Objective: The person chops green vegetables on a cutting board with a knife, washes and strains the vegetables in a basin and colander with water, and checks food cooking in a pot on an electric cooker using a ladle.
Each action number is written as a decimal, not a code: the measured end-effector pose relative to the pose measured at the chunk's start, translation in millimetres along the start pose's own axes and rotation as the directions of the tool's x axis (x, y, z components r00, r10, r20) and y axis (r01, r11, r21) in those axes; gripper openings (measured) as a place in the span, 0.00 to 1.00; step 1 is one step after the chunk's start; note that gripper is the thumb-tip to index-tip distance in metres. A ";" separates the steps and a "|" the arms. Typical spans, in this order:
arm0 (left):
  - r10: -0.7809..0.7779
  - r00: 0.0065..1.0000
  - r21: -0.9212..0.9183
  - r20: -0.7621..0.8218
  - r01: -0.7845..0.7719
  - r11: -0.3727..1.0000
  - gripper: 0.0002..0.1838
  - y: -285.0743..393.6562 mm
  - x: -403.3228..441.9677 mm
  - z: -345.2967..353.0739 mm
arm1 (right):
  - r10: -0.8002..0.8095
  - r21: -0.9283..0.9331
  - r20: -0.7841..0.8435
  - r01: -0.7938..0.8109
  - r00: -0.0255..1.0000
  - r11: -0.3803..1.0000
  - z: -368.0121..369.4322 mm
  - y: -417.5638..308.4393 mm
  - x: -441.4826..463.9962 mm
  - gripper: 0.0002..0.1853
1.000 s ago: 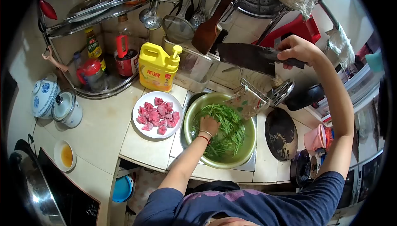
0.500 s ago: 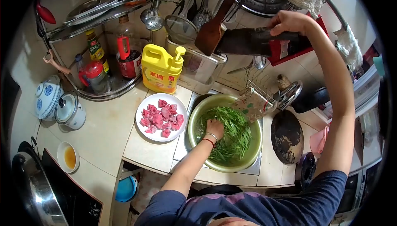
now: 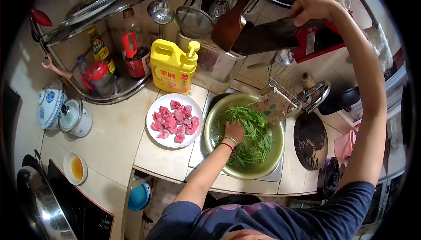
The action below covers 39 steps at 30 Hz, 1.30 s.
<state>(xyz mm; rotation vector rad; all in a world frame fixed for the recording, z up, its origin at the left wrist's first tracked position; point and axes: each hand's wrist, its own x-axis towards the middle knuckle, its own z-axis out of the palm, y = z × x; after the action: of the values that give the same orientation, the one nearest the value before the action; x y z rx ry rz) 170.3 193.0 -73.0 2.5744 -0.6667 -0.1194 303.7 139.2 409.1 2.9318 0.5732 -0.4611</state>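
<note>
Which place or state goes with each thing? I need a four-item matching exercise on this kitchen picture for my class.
1. left hand
2. right hand
3. folded pink pieces
4. yellow pump jug

A. upright beyond the plate
B. at the leafy greens in the basin
C. raised, gripping a dark blade's handle
D. grouped on white crockery

Right pairs: 1-B; 2-C; 3-D; 4-A

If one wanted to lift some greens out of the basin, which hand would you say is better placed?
Probably the left hand: it is down in the basin at the greens, while the right hand is raised and gripping the cleaver.
</note>
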 end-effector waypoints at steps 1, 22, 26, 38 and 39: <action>0.006 1.000 0.000 0.003 -0.006 1.000 0.12 1.0 -0.4 -0.8 | 0.002 -0.001 0.003 -0.002 1.000 1.000 1.7 -3.1 4.3 0.18; -0.065 0.867 -0.526 -0.494 -0.238 0.817 0.12 -7.1 5.5 -2.4 | -0.368 -0.149 -0.799 0.436 0.476 0.888 182.4 -53.5 -27.7 0.19; -0.007 0.999 -0.999 -0.053 -0.053 0.009 0.20 -5.7 10.9 -4.2 | -0.204 0.250 -0.592 0.418 0.780 0.874 329.5 -49.1 -76.5 0.19; 0.092 0.983 -0.870 0.159 0.183 -0.458 0.36 37.7 14.4 -9.9 | 0.234 0.510 -0.143 -0.130 0.962 0.850 472.5 13.6 -86.2 0.07; 0.024 0.988 -0.906 0.155 0.152 -0.394 0.35 33.3 20.2 -5.9 | 0.250 0.518 -0.150 -0.140 0.956 0.844 479.8 16.4 -91.6 0.07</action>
<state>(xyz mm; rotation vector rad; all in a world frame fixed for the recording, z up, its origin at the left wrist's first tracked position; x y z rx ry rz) 174.6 160.2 -51.6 0.6806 -0.1137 -0.6006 98.5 9.4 -15.1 3.5258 0.1754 -0.3088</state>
